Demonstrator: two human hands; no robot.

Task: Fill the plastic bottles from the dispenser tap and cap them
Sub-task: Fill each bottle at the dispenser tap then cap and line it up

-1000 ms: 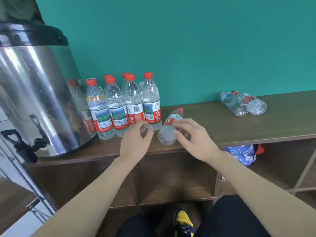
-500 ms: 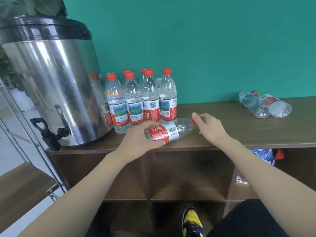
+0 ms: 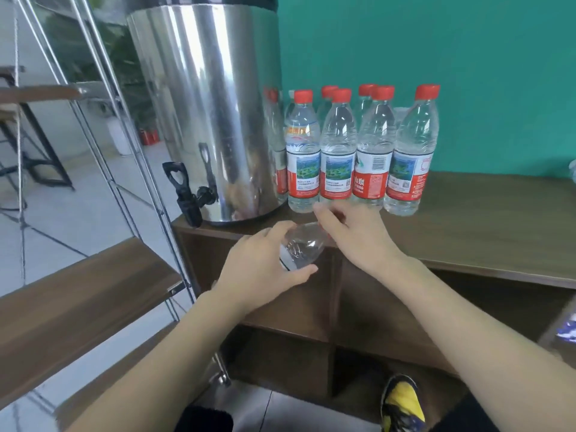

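Taking the cap off an empty bottle, seen from the head camera.

The left hand point(image 3: 261, 263) grips the clear, empty plastic bottle point(image 3: 300, 249) round its body, tipped on its side in front of the brown wooden worktop point(image 3: 486, 219). The right hand point(image 3: 352, 235) curls over the bottle's neck; the cap is hidden, so it looks like twisting. Hold the body tight and turn only the cap. The black tap point(image 3: 187, 194) on the shiny steel dispenser point(image 3: 202, 104) waits just left.
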